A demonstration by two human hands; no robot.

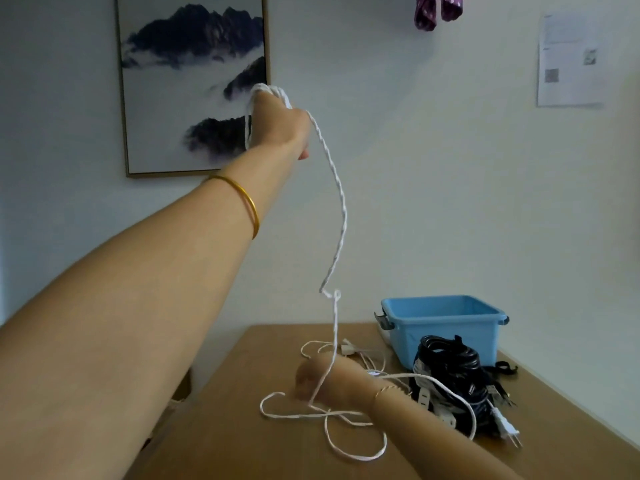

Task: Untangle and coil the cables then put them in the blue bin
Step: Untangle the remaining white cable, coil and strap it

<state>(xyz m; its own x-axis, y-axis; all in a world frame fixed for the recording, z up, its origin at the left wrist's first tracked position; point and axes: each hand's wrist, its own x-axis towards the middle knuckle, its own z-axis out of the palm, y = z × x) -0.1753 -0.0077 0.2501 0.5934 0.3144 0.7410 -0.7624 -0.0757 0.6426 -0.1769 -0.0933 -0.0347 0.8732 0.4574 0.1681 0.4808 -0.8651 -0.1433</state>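
My left hand is raised high in front of the wall and grips loops of a white cable. The cable hangs twisted from that hand, kinks at a small knot, and drops to my right hand, which holds it low over the wooden table. More white cable lies in loose loops on the table around my right hand. A bundle of black cable with white plugs lies to the right. Behind it stands the blue bin; what it holds is hidden.
A framed mountain picture hangs on the wall behind my left hand. A paper sheet is stuck to the wall at the right, and purple fabric hangs at the top. The table's left edge runs diagonally.
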